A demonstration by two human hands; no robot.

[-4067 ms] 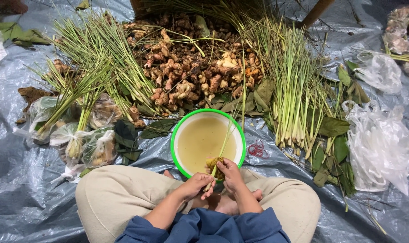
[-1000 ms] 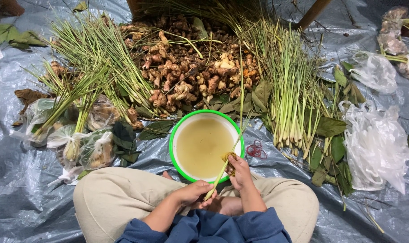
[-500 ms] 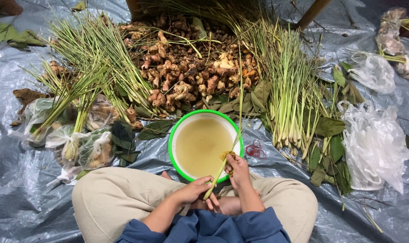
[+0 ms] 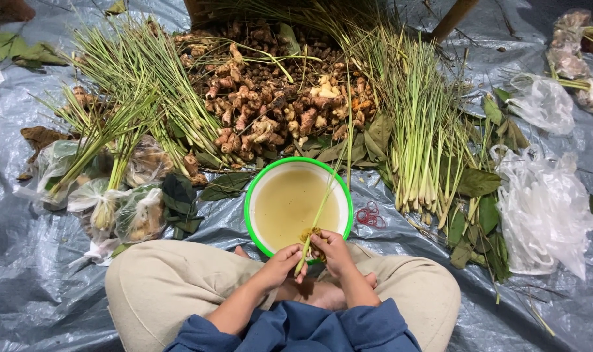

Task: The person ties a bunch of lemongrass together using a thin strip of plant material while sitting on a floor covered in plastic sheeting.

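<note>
I sit cross-legged on a grey plastic sheet. My left hand [image 4: 281, 263] pinches the pale lower end of a lemongrass stalk [image 4: 322, 202] that slants up across a green-rimmed basin [image 4: 252, 195] of yellowish water. My right hand [image 4: 331, 249] grips the same stalk slightly higher, together with a small yellowish clump, right at the basin's near rim. Both hands hover over my lap between my knees.
A pile of ginger-like roots [image 4: 270, 98] lies behind the basin, with lemongrass bundles left [image 4: 127, 85] and right [image 4: 420, 124]. Filled plastic bags [image 4: 107, 202] sit at left, empty bags [image 4: 544, 202] at right, red rubber bands [image 4: 371, 215] beside the basin, loose green leaves [image 4: 479, 189] nearby.
Both hands stayed at the basin's near rim, shifting only slightly while handling the stalk. The stalk's tilt changed a little. Nothing else moved.
</note>
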